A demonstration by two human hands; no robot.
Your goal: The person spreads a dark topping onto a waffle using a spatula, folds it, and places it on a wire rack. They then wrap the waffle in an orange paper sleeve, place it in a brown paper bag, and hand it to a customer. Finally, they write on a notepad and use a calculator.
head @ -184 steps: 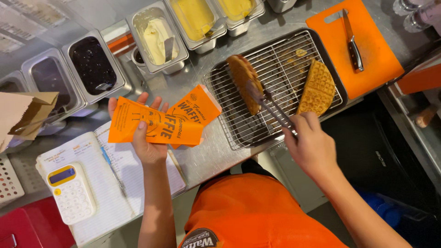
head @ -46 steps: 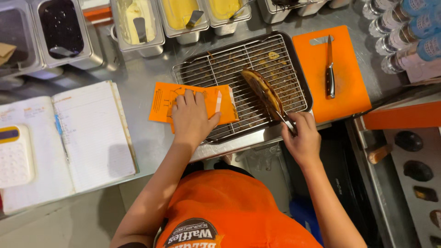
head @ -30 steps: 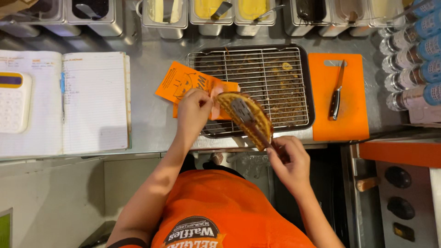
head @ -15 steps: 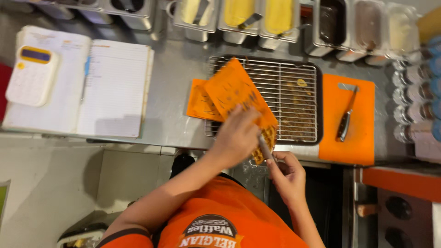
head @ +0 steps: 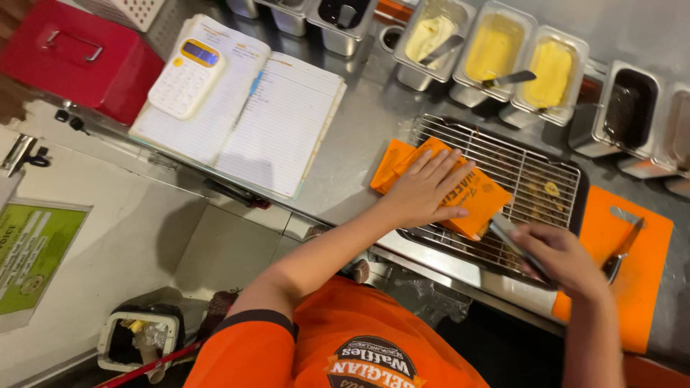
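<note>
I see an orange paper sleeve [head: 471, 197] lying flat, half on the wire rack [head: 532, 169]. Metal tongs [head: 514, 237] angle toward its lower right edge.

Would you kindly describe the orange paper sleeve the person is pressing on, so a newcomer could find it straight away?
Start at the steel counter and find the wire rack below the row of topping tubs. On the rack's left part lies the orange paper sleeve, flat under the left hand. Unlike the bare orange cutting board to the right, which carries a knife, it is thin printed paper.
</note>
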